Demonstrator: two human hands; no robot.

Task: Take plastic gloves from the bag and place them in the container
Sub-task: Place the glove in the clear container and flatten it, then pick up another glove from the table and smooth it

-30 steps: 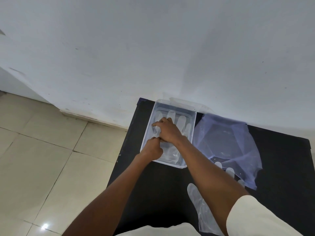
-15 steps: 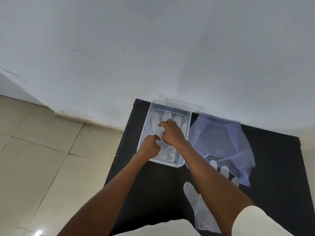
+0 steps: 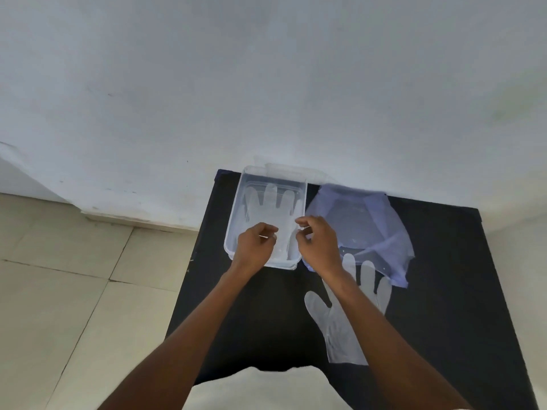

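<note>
**Hands over the container, one glove in, one on the table**

Our left hand (image 3: 255, 243) hovers over the near half of the clear container (image 3: 235, 214), fingers curled in, thumb and forefinger nearly meeting; we cannot tell whether they pinch the film beneath. Our right hand (image 3: 318, 245) sits at the container's right edge, fingers likewise curled narrow with nothing clearly between them. A plastic glove (image 3: 270, 211) lies flat inside the container, fingers pointing toward the wall (image 3: 266, 84). The bluish bag (image 3: 367, 229) lies crumpled just right of the container on the black table (image 3: 458, 291). A second glove (image 3: 340, 327) lies flat on the table near us, its fingertips reaching the bag's mouth, partly crossed by our right forearm.
</note>
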